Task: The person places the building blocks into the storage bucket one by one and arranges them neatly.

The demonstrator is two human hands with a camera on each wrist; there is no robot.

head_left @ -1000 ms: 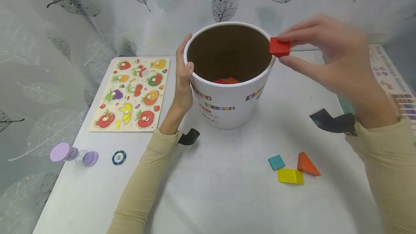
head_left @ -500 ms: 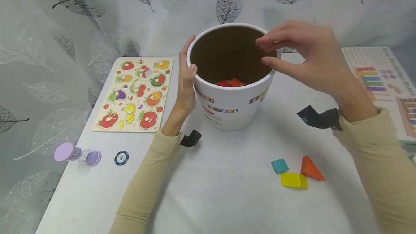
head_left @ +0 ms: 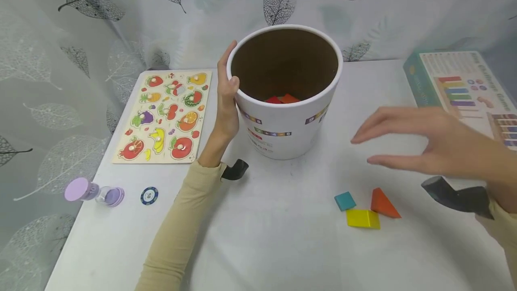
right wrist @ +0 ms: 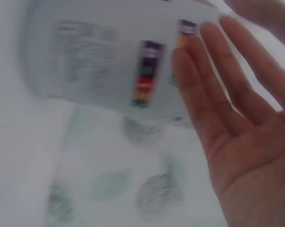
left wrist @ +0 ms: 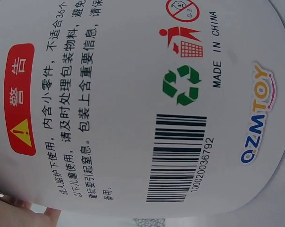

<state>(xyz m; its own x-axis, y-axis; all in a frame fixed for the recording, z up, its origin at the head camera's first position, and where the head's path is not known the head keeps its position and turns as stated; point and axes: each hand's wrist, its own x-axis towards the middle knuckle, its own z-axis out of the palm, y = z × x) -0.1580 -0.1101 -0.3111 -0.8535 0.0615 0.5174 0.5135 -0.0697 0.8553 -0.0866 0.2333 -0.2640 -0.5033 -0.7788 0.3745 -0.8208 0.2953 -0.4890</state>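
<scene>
A white bucket (head_left: 282,136) with printed number strips stands upright on the table. My left hand (head_left: 227,107) grips its left side, thumb at the rim; the left wrist view is filled by the bucket's printed wall (left wrist: 123,132). Low inside the bucket show a red block (head_left: 274,100) and an orange one (head_left: 289,99). My right hand (head_left: 432,143) holds nothing and is right of the bucket, fingers and thumb apart. Nearest it on the table lie a teal square block (head_left: 345,201), a yellow block (head_left: 363,218) and an orange triangular block (head_left: 384,204).
At the left lies a wooden fruit puzzle board (head_left: 163,118). Closer to me are a small purple hourglass (head_left: 101,193) and a poker chip numbered 50 (head_left: 149,196). A game box (head_left: 464,84) sits at the back right. A leaf-patterned curtain (head_left: 226,8) hangs behind.
My right hand has let go of a red block at the bucket's rim, then moved away right and toward me. My left hand stays on the bucket.
</scene>
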